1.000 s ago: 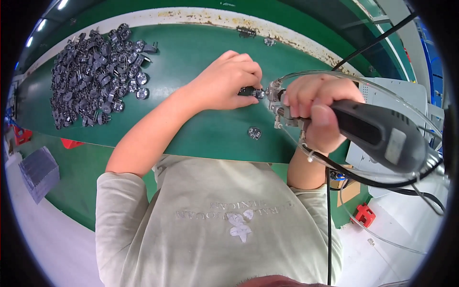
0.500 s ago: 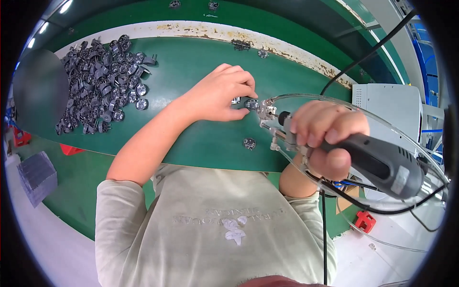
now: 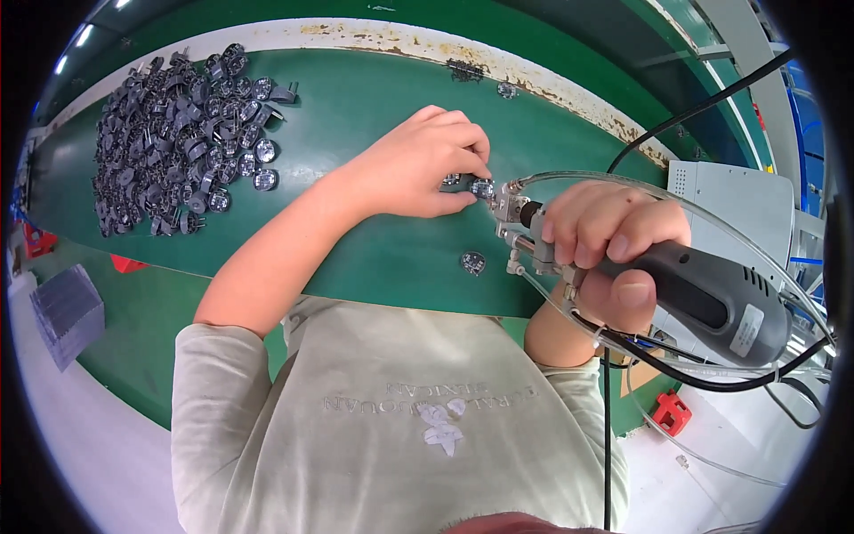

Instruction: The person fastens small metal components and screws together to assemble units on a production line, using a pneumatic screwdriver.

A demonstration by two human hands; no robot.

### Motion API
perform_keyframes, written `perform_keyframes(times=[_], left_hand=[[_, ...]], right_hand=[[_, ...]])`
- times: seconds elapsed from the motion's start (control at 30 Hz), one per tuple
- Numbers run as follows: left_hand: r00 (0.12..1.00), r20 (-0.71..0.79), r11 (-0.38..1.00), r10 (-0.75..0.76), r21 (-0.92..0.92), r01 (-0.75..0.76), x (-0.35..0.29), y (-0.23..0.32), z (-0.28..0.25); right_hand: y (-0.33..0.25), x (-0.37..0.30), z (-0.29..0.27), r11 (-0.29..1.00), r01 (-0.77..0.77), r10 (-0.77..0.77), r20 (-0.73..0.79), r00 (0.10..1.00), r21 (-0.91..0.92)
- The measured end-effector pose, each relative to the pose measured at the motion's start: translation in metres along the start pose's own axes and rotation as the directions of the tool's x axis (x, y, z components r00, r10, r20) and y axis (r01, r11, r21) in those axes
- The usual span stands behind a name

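My right hand (image 3: pixel 618 245) is wrapped round a dark grey electric screwdriver (image 3: pixel 712 298) with air hoses and a metal nozzle head (image 3: pixel 514 214). The nozzle points left and meets a small round dark part (image 3: pixel 482 189) with a circuit-like face. Thumb and fingers of my left hand (image 3: pixel 427 165) close on that round part at the screwdriver's tip. A second round piece (image 3: pixel 451 180) shows partly under the left fingers. Nearer to me, a loose round part (image 3: pixel 473 263) lies on the green table (image 3: pixel 374 267).
A large heap of round dark parts with prongs (image 3: pixel 178 142) covers the table's left side. One more part (image 3: pixel 507 90) lies near the worn white ledge (image 3: pixel 356 34). A pale grey box-shaped machine (image 3: pixel 734 209) stands at right, with hoses and black cables nearby.
The whole view has shifted slightly. Both hands keep nearly the same pose, with the screwdriver head still against the round part in my left fingers.
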State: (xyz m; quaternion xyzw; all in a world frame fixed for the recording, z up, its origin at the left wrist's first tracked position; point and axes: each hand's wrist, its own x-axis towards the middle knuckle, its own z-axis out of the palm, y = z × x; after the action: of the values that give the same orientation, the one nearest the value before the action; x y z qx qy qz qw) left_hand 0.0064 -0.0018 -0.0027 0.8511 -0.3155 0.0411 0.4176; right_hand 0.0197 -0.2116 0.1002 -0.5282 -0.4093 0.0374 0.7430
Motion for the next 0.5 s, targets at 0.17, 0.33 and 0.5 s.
perform_keyframes(times=[0.17,0.33,0.5], left_hand=[[1.0,-0.008,1.0,0.003,0.007,-0.003,-0.0026,-0.0007,0.0006],[1.0,0.009,1.0,-0.005,0.008,0.005,-0.0019,-0.0009,0.0006],[1.0,-0.008,1.0,-0.003,0.022,0.003,-0.0016,-0.0035,-0.0013]], right_hand=[[0.0008,0.0032,0.0008,0.999,0.0,0.002,0.053,0.999,-0.05],[0.001,0.0011,0.0024,0.997,0.005,0.0,0.058,0.998,-0.072],[0.0023,0.0057,0.0082,0.994,-0.014,0.019,0.048,0.999,-0.111]])
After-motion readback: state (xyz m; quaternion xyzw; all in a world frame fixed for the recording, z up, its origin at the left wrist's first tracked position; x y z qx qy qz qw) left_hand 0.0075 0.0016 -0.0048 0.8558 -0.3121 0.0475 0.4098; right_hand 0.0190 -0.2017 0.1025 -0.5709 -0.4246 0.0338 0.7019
